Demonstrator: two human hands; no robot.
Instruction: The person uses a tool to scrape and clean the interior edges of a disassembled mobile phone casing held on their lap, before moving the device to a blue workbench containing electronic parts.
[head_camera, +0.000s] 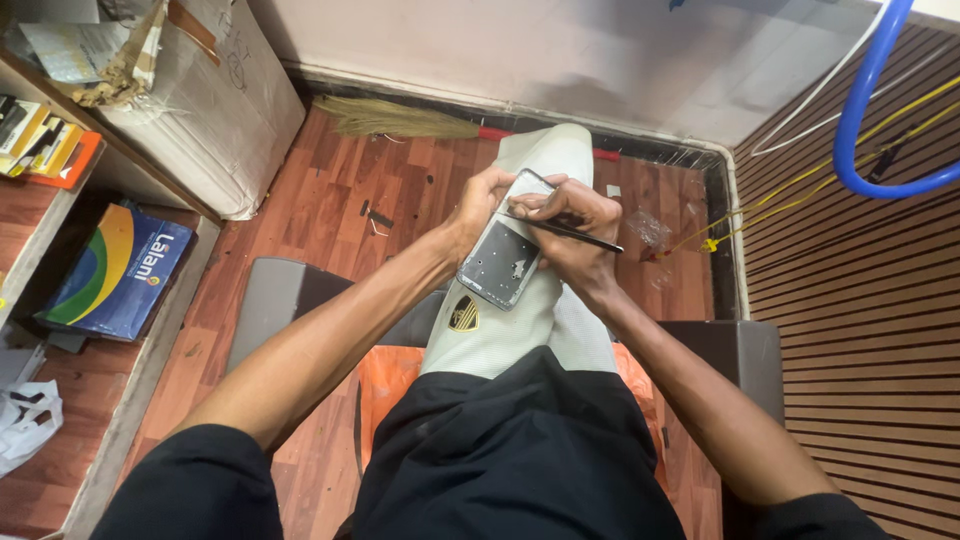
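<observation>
Seated over the wooden floor (330, 200), the person's left hand (480, 205) clasps an opened phone frame (503, 255) resting on the raised knee (545, 160), while the right hand (565, 215) pinches a thin black tool (575, 233) at its top edge, seemingly mid-prying, which calls for steady pressure.

The opened phone (503, 255) lies on the raised knee (520, 300), between the left hand (482, 205) and the right hand (565, 225). The fingers (545, 205) of the right hand hold a thin tool (570, 232) over the phone. Behind the fingers, a broom (400, 120) lies on the floor (400, 190) along the wall. Far left of the fingers stand a big carton (215, 110) and a box (120, 270) on a shelf (165, 350). To their right hang cables (860, 110).
</observation>
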